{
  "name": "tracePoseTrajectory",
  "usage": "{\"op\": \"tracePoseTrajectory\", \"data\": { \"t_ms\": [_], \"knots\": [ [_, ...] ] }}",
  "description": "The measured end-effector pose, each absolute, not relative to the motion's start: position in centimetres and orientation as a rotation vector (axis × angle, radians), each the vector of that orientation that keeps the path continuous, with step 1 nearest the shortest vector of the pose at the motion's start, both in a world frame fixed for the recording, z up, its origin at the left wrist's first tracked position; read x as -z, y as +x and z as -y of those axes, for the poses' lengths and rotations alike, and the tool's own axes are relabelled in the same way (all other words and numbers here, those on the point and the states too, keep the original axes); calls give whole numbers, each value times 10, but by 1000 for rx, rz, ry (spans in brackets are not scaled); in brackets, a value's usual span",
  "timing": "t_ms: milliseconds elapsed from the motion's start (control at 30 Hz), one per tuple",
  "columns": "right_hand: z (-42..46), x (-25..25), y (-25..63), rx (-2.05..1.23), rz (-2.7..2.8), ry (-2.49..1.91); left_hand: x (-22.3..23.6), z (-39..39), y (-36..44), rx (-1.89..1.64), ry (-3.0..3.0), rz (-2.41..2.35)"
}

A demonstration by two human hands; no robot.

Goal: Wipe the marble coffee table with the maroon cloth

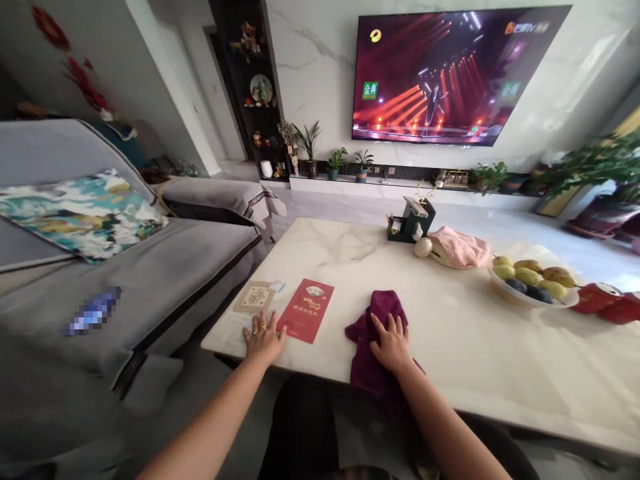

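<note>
Resting fingers apart, your right hand (394, 348) covers crumpled cloth (386, 307) and your left hand (265, 344) flanks a rectangular card (306, 312), marbled table (465, 340) beneath, television (450, 80) beyond.

Cloth (387, 307) lies on table (460, 347), right of card (307, 310); fruit bowl (533, 301) sits farther right; sofa (210, 250) stands left of table; television (400, 73) hangs behind.

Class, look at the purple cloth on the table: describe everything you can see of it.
The purple cloth looks like soft fabric, plain and without visible print. It lies crumpled and creased on the pale, marble-patterned table, to the right of the red leaflet and apart from it. Its lower part hangs over the near edge. The right hand rests on it, fingers spread, grip open, hiding part of its surface.
</note>
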State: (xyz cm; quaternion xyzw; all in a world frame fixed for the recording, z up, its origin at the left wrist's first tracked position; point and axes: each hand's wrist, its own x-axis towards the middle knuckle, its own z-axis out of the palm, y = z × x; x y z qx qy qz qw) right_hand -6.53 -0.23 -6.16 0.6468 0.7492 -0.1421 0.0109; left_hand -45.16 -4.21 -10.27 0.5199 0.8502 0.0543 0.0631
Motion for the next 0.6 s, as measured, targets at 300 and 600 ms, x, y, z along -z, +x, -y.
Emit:
{"op": "tracePoseTrajectory", "data": {
  "t_ms": [300, 600],
  "knots": [
    [35, 62, -97, 448, -2363, 1916, 102, 44, -451, -204, 1665, -2556],
    [66, 68, -91, 430, -2444, 1875, 98, 45, -450, -242, 1664, -2539]
  ]
}}
